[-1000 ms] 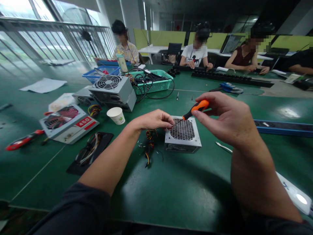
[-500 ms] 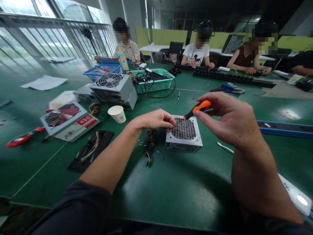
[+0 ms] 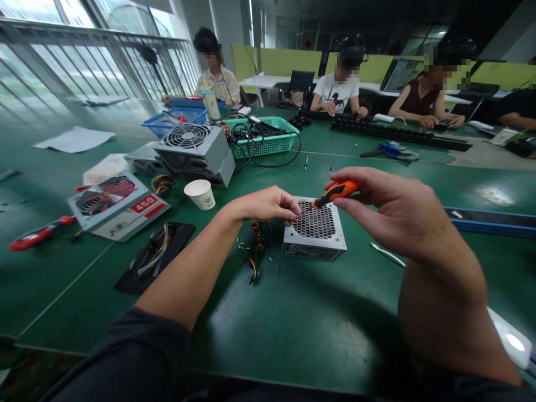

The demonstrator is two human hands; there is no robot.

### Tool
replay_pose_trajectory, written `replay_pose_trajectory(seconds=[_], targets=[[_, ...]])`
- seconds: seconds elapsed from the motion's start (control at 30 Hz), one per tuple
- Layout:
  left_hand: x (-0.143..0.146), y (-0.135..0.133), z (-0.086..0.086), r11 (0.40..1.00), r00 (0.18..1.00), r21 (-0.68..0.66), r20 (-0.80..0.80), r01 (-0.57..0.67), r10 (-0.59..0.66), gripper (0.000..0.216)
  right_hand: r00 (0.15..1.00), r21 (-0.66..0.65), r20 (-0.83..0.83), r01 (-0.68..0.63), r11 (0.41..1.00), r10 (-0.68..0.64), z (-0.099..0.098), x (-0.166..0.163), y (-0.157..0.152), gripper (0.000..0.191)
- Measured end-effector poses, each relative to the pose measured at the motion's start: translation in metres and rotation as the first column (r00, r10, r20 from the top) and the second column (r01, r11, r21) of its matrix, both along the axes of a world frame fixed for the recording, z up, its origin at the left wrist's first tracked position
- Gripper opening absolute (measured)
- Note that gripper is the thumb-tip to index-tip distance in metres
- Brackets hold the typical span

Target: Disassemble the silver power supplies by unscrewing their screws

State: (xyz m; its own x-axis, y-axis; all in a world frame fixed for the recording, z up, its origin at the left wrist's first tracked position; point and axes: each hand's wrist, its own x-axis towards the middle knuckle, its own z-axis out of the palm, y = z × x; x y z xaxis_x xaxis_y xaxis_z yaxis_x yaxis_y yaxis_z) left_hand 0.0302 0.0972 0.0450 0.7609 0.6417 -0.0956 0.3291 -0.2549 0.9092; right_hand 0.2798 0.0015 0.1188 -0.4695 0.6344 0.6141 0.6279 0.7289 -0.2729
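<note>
A grey metal power supply with a honeycomb grille rests on the green table in front of me. My right hand grips an orange-and-black screwdriver by its handle, tilted over the grille; its shaft and tip are hard to make out. At the left edge of the case, my left hand pinches with thumb and forefinger. A tiny dark thing shows at those fingertips, too small to name. Beside the case lies a bundle of cables, with several small screws near it.
To the left stand a paper cup, a power supply marked 450, stacked power supplies and a black panel. A red screwdriver lies farther left. Behind are a green basket and several people seated.
My right hand has turned the screwdriver flatter, its handle swinging lower, with the wrist shifted slightly right. The left hand and the power supply stay about where they were.
</note>
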Motion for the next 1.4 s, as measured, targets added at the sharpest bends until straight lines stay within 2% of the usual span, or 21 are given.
replay_pose_trajectory(seconds=[0.2, 0.37, 0.5, 0.63, 0.97, 1.2, 1.4], targets=[[0.000, -0.001, 0.000, 1.000, 1.000, -0.004, 0.010, 0.021, -0.021, 0.016, 0.999, 0.057, -0.015, 0.051, 0.997, -0.050, 0.002, -0.002, -0.001, 0.035], [-0.003, 0.001, 0.001, 0.995, 0.995, 0.014, -0.029, 0.095, -0.095, 0.015, 1.000, 0.063, -0.012, 0.003, 0.998, -0.002, 0.002, -0.005, -0.002, 0.035], [-0.005, 0.001, 0.002, 0.976, 0.976, 0.114, -0.132, 0.188, -0.172, 0.015, 0.997, 0.024, -0.067, -0.032, 0.999, 0.033, -0.007, -0.015, 0.002, 0.042], [-0.003, 0.001, 0.001, 0.939, 0.959, 0.222, -0.164, 0.264, -0.231, 0.013, 0.993, 0.018, -0.112, -0.036, 0.999, 0.038, -0.016, -0.024, 0.007, 0.041], [0.000, 0.000, -0.003, 0.933, 0.943, 0.231, -0.255, 0.275, -0.215, 0.016, 0.996, 0.007, -0.065, -0.056, 0.998, 0.056, -0.024, -0.026, 0.011, 0.040], [0.000, -0.002, -0.001, 0.948, 0.958, 0.219, -0.222, 0.233, -0.184, 0.015, 0.995, -0.076, -0.058, -0.085, 0.994, 0.080, -0.020, -0.033, 0.005, 0.037], [-0.001, -0.001, -0.005, 0.951, 0.966, 0.236, -0.209, 0.202, -0.153, 0.015, 0.988, -0.017, 0.007, -0.155, 0.988, 0.155, -0.015, -0.044, 0.007, 0.034]])
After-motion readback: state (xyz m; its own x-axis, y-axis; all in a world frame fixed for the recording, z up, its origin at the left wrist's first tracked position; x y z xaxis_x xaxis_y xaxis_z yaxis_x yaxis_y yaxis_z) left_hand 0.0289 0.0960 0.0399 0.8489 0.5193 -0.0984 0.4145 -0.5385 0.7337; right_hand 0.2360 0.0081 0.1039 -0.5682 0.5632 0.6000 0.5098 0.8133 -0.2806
